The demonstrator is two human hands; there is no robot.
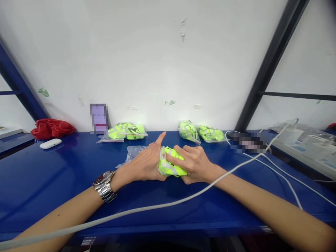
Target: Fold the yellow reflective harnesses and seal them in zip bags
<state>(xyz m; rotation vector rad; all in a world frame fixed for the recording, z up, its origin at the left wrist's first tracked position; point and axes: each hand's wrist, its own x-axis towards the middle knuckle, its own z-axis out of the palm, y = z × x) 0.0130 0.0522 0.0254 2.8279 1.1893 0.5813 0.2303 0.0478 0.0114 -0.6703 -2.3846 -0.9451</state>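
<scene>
A fluorescent yellow reflective vest [173, 169], bunched into a small bundle with grey stripes, is between my two hands above the table. Clear plastic film of a bag [163, 164] wraps its left end. My left hand [145, 161], with a metal watch at the wrist, grips the bag side; its thumb points up and its other fingers are mostly hidden. Curled fingers of my right hand [194, 161] press on the vest from the right. Behind my left hand, clear plastic bags [135, 152] lie flat on the blue table [65, 182].
Bagged yellow bundles [127, 131] [189, 131] [212, 133] lie along the wall. At left are a red plastic bag [52, 128], a white earbud case [50, 143] and a propped phone [99, 118]. A white cable [168, 203] crosses over my forearms; another phone [248, 141] lies right.
</scene>
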